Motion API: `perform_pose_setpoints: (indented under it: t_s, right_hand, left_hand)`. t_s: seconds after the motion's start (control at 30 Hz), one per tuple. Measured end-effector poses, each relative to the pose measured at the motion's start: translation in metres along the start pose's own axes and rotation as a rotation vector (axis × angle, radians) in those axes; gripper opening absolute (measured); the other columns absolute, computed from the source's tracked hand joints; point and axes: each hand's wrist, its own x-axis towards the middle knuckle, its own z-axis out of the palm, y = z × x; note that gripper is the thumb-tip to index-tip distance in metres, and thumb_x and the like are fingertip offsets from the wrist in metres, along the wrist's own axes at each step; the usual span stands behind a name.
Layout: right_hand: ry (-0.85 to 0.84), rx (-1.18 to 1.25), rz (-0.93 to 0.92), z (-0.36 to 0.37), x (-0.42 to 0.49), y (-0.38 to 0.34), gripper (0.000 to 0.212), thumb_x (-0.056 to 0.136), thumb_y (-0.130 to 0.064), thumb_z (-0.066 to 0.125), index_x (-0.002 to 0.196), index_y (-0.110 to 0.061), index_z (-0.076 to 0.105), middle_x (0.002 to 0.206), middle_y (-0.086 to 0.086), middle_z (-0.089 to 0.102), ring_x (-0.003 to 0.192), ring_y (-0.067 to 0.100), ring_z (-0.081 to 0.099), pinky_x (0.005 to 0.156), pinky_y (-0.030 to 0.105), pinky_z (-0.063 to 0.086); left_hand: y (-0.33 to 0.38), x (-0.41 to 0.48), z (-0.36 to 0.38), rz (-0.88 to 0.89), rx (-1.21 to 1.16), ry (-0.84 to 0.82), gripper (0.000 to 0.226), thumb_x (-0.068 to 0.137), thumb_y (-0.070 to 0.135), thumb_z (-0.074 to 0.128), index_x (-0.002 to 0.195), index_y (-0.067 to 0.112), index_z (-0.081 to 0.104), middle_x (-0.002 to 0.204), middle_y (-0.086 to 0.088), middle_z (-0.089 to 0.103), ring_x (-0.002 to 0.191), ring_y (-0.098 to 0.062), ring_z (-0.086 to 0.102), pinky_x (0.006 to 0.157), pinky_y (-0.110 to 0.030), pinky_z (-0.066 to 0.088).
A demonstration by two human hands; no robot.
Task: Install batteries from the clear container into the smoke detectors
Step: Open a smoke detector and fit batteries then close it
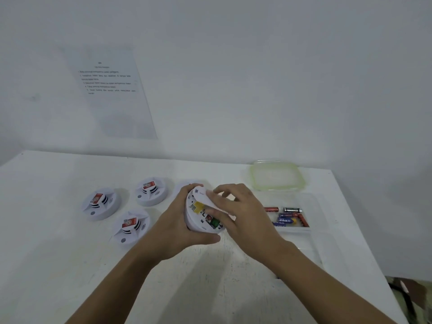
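- At the centre of the frame, above the white table [210,288], the held detector [203,216] is tipped up on edge. Its open underside faces right and towards the camera, showing yellow and green parts.
- The left hand [177,223] grips its lower left rim, fingers curled behind and thumb beneath.
- The right hand [240,211] has bent fingers, and forefinger and thumb pinch a white cover plate [201,195] at the detector's upper edge.
- Right of centre lies the clear container [320,232]. The batteries [288,217] lie flat at its far end, most with long axes running left to right and one red cell slanted.
- Its green-rimmed lid [278,175] lies just beyond it.
- Left of centre, three smoke detectors [131,226] sit face up, each with a red label.
- On the wall at upper left hangs a printed sheet [109,90].
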Motion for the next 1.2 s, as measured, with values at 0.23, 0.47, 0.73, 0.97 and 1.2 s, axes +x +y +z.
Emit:
perform_pose_setpoints:
  t_s: [0.23,0.47,0.73,0.97,1.2]
  right_hand:
    - [-0.101,0.216,0.090,-0.011,-0.003,0.008,0.052,0.093,-0.059,0.051,0.133,-0.029,0.064,0.138,-0.012,0.053,0.129,0.003,0.042,0.104,0.026,0.044]
    - [-0.018,0.307,0.107,-0.020,-0.002,0.006,0.035,0.088,-0.050,0.067,0.121,-0.038,0.071,0.130,-0.016,0.055,0.120,0.002,0.048,0.094,0.021,0.047]
    - [-0.047,0.314,0.135,-0.029,0.006,0.006,0.035,0.085,-0.049,0.073,0.118,-0.037,0.073,0.124,-0.018,0.057,0.115,0.001,0.050,0.089,0.011,0.043]
    - [-0.039,0.381,0.177,-0.025,0.010,0.000,0.029,0.084,-0.037,0.079,0.112,-0.030,0.078,0.120,-0.014,0.060,0.112,0.006,0.055,0.090,0.020,0.048]
    - [-0.025,0.501,0.288,-0.040,0.018,0.000,0.043,0.062,-0.040,0.094,0.101,-0.027,0.081,0.090,-0.012,0.069,0.088,0.007,0.066,0.077,0.024,0.055]
  left_hand:
    - [0.005,0.006,0.003,0.041,0.025,0.007,0.093,0.063,0.008,0.095,0.137,0.027,0.042,0.129,0.006,0.058,0.116,-0.008,0.061,0.084,-0.018,0.056]
    - [0.010,0.009,0.005,0.080,0.025,-0.008,0.095,0.062,0.007,0.095,0.137,0.026,0.041,0.131,0.004,0.057,0.119,-0.012,0.060,0.085,-0.020,0.056]
    - [0.013,0.014,0.005,0.112,0.046,-0.001,0.094,0.062,0.012,0.096,0.136,0.031,0.042,0.130,0.008,0.058,0.119,-0.013,0.059,0.087,-0.020,0.056]
    - [0.014,0.016,0.007,0.117,0.047,0.029,0.088,0.060,0.028,0.095,0.131,0.036,0.043,0.123,0.021,0.060,0.117,-0.009,0.060,0.083,-0.014,0.054]
    - [0.017,0.017,0.003,0.129,0.064,-0.088,0.087,0.067,0.003,0.092,0.133,0.028,0.042,0.119,0.017,0.060,0.113,-0.005,0.061,0.080,-0.015,0.055]
